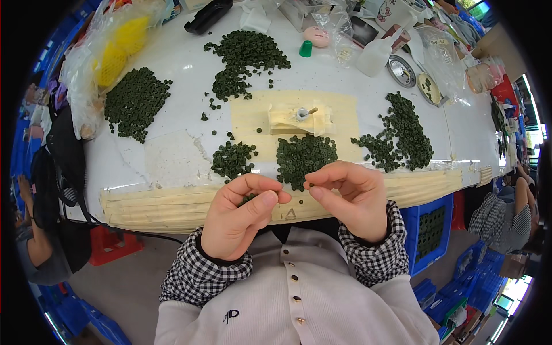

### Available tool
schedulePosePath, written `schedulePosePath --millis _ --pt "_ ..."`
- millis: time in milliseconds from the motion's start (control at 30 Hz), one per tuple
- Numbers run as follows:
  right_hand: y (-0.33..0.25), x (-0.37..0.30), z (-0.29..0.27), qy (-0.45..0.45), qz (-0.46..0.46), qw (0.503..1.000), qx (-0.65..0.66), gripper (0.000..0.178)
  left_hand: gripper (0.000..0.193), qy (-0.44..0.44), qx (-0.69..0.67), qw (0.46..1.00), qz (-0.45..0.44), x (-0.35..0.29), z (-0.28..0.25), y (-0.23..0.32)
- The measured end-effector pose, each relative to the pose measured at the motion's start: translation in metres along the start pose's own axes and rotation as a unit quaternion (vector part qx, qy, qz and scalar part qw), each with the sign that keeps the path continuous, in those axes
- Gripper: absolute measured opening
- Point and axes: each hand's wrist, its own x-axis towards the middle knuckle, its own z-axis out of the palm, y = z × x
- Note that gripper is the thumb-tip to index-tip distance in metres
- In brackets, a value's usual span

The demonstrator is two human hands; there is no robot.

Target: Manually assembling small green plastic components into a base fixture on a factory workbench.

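My left hand (238, 215) is curled at the table's front edge, with some small dark green round pieces (247, 199) showing inside its fingers. Just to the right, my right hand (357, 198) pinches one small dark green piece (311, 185) between thumb and fingertips. The two hands are a short gap apart. Beyond them lies a dense pile of the same green round pieces (306, 156), with a smaller pile (234, 158) to its left. Behind the dense pile, a block wrapped in cream tape (282, 119) carries a short upright peg (312, 111).
More green piles lie at far left (138, 100), back (247, 52) and right (409, 132). A yellow item in a clear bag (123, 43), a green cap (306, 49), a white bottle (374, 56) and round metal lids (401, 71) stand around. A blue crate (428, 230) sits below right.
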Motion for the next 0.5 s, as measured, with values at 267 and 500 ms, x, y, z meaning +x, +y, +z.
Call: schedulePosePath --millis 267,500 --pt "0.003 0.002 0.001 -0.014 -0.059 0.997 -0.048 0.021 0.020 -0.023 -0.022 0.999 0.000 0.003 -0.001 -0.005" --pt "-0.003 0.000 0.014 0.041 -0.037 0.997 -0.049 0.018 0.019 -0.020 -0.023 1.000 0.000 0.004 0.001 -0.006"
